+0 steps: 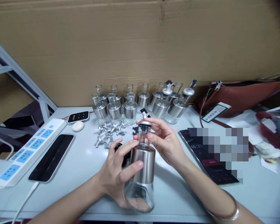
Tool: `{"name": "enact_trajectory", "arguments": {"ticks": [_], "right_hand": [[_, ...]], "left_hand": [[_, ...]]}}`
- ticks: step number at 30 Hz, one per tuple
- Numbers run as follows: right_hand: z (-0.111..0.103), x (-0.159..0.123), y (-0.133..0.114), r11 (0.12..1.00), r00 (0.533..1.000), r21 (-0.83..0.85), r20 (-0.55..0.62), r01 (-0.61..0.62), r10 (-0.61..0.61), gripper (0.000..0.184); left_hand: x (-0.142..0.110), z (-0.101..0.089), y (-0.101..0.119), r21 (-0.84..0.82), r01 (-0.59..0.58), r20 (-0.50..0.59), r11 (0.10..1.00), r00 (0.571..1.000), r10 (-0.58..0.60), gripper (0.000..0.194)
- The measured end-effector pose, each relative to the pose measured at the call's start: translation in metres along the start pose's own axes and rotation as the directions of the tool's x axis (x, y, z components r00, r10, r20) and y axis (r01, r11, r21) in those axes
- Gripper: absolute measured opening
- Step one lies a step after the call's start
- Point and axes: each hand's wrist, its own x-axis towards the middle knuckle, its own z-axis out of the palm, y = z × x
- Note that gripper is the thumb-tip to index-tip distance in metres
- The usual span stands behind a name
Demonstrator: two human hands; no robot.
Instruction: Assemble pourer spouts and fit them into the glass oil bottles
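A glass bottle with a brushed-metal sleeve (146,165) stands tilted slightly near the table's front edge. My left hand (121,172) is wrapped round its body from the left. A silver pour spout (145,123) with a black tip sits in the bottle's neck. At the neck, my right hand (164,140) has its fingers closed about the spout's rim and the glass. Behind them lies a pile of loose silver spouts (108,133), with small black parts (135,130) beside it. Another black object (125,157) is partly hidden behind my left hand.
Two rows of similar bottles (114,111) stand along the cardboard wall (140,46); two at the right carry spouts. A power strip (30,152) and a phone (52,158) lie left. At right are a tablet (200,155) and a brown bag (242,96).
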Motion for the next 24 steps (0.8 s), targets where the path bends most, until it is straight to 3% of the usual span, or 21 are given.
{"name": "enact_trajectory", "arguments": {"ticks": [11,15,19,24], "right_hand": [[-0.0011,-0.0009,0.0007,1.000,0.998,0.004,-0.057,0.004,-0.004,0.023],[-0.0016,-0.0012,-0.0033,0.994,0.997,-0.095,-0.059,0.048,-0.054,0.021],[-0.0027,-0.0018,-0.0044,0.983,0.990,-0.134,-0.038,0.127,-0.133,0.047],[-0.0054,-0.0045,-0.0026,0.973,0.985,-0.207,0.159,0.100,-0.067,0.086]], "left_hand": [[0.0009,-0.0001,0.0020,0.020,-0.006,0.004,1.000,1.000,0.006,0.075],[0.0007,0.0011,0.0023,0.013,-0.013,-0.007,1.000,1.000,0.013,0.071],[-0.0014,0.0041,0.0017,-0.011,-0.009,-0.059,1.000,0.998,0.008,0.069],[-0.0026,0.0061,-0.0011,0.017,0.074,-0.159,0.997,0.985,-0.070,0.069]]}}
